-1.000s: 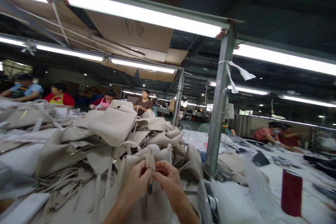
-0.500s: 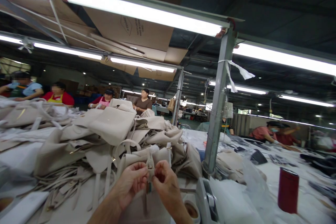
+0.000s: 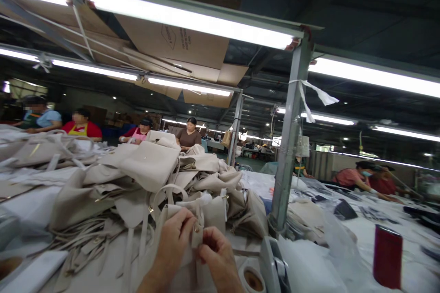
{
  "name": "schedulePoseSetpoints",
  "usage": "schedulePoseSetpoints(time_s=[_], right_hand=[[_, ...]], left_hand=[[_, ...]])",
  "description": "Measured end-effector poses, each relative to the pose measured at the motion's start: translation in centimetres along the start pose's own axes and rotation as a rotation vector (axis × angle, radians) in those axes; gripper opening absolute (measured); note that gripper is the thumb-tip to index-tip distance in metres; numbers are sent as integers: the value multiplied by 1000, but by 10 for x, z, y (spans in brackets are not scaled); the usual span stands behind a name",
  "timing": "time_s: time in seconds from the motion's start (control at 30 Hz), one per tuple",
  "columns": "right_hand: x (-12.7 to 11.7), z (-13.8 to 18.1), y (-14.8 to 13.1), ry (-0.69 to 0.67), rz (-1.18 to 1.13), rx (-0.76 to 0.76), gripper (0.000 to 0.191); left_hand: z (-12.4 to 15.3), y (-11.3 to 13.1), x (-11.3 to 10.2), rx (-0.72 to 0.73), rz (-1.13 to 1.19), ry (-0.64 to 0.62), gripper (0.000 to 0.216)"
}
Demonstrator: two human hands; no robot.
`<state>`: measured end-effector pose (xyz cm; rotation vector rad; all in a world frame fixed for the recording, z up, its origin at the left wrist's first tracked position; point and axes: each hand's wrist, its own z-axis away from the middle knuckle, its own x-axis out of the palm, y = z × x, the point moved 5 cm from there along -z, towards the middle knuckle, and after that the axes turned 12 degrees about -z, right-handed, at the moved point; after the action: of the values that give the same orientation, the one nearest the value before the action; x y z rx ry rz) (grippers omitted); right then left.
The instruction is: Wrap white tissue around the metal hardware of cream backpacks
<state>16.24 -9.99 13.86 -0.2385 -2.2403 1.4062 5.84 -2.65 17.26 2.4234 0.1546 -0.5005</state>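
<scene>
A beige bag point(image 3: 216, 213) stands right in front of me, with a looped handle at its top. Between my two hands is its strap tab point(image 3: 197, 237), which carries a small piece of metal hardware. My left hand point(image 3: 175, 238) pinches the tab's upper part from the left, fingers closed. Lower down, on the right side of the tab, my right hand point(image 3: 218, 252) has thumb and fingers pressed together at its end. The fingertips partly cover the strap.
Beige bags point(image 3: 147, 162) are heaped behind my hands, with loose straps point(image 3: 84, 233) at left. On the right stand a tape dispenser point(image 3: 273, 263), a tape roll point(image 3: 252, 279), plastic wrap point(image 3: 305, 261), a dark red container point(image 3: 387, 256) and a metal post point(image 3: 287, 160). Several people work farther back.
My left hand has risen slightly and turned over the strap, while my right hand has moved a little lower. The strap tab now shows its metal hardware facing me. The view has shifted slightly left.
</scene>
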Motion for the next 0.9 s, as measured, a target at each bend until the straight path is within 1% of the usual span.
schedulePoseSetpoints(time_s=[0.07, 0.1, 0.13, 0.2, 0.23, 0.27, 0.3, 0.37, 0.43, 0.47, 0.53, 0.57, 0.63, 0.73, 0.8, 0.83, 0.9], right_hand=[[-2, 0, 5, 2, -37, 15, 15], [-4, -1, 8, 14, -55, 34, 16], [-5, -1, 13, 31, -69, 70, 17], [-8, 0, 20, 81, -80, 147, 21], [-9, 1, 21, 103, -77, 161, 22], [-9, 2, 20, 111, -61, 151, 23], [-8, 3, 20, 105, -36, 124, 22], [-4, 6, 20, 60, 24, 72, 20], [-2, 12, 28, 18, 61, 88, 20], [-4, 15, 34, 18, 60, 116, 19], [-10, 23, 43, 63, 21, 164, 19], [-13, 27, 45, 96, -3, 178, 18], [-17, 35, 44, 150, -38, 202, 17], [-12, 42, 40, 182, -47, 230, 14], [-5, 43, 39, 197, -37, 230, 14], [-3, 43, 39, 198, -24, 219, 14], [-5, 44, 37, 179, 18, 194, 16]], left_hand=[[-2, 2, 1, 21, -71, 31, 25], [-1, 5, 1, 55, -117, 60, 25], [1, 9, 1, 110, -162, 92, 25], [7, 18, 0, 272, -228, 156, 25], [10, 22, 0, 351, -240, 182, 25], [12, 24, 0, 395, -236, 199, 25], [12, 24, -1, 396, -224, 211, 24], [7, 19, -4, 306, -200, 233, 23], [1, 12, -7, 169, -174, 232, 23], [-1, 8, -8, 112, -155, 216, 21], [-1, 1, -6, 10, -66, 139, 15], [2, -2, -3, -44, 12, 82, 15], [9, -7, 5, -151, 199, -52, 21], [18, -11, 19, -334, 485, -231, 25], [19, -13, 25, -437, 638, -269, 28], [19, -14, 27, -471, 702, -268, 30], [15, -16, 29, -494, 798, -230, 32]])
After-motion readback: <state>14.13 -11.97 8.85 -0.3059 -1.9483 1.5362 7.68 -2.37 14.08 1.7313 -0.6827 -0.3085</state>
